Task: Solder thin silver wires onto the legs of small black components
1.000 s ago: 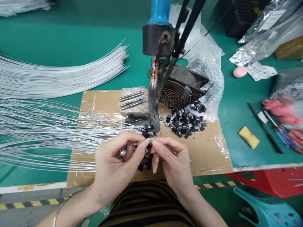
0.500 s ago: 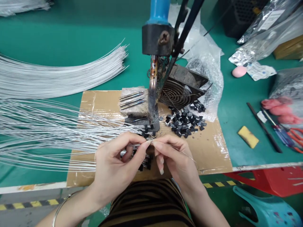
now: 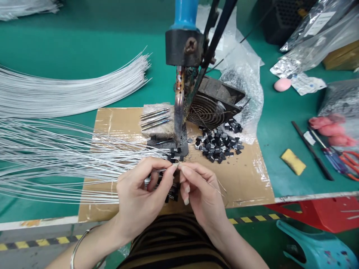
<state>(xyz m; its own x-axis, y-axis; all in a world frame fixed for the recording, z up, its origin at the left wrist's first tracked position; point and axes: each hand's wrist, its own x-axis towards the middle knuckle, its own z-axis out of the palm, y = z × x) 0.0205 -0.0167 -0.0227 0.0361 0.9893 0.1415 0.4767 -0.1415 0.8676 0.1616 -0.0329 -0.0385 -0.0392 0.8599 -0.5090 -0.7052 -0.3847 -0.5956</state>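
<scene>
My left hand (image 3: pixel 140 194) pinches the end of a thin white wire (image 3: pixel 157 171) between thumb and forefinger, and several small black parts show under its fingers. My right hand (image 3: pixel 200 192) meets it fingertip to fingertip and pinches a fine wire (image 3: pixel 217 188) that trails off to the right. Both hands hover over a taped cardboard sheet (image 3: pixel 252 179). A fan of loose white wires (image 3: pixel 56 157) runs in from the left. Just beyond my fingers stands a soldering iron tip (image 3: pixel 178 112) under a blue-handled holder (image 3: pixel 183 33).
A pile of small black components (image 3: pixel 218 144) lies right of the iron, by a dark fan grille (image 3: pixel 207 112) and bubble wrap (image 3: pixel 246 86). A second wire bundle (image 3: pixel 70 89) sits at back left. A yellow sponge (image 3: pixel 293 161), pens and scissors (image 3: pixel 347 160) lie right.
My hands stay pinched together at the same spot; the right hand's fingers have curled in slightly and the fine wire's free end sits a little lower.
</scene>
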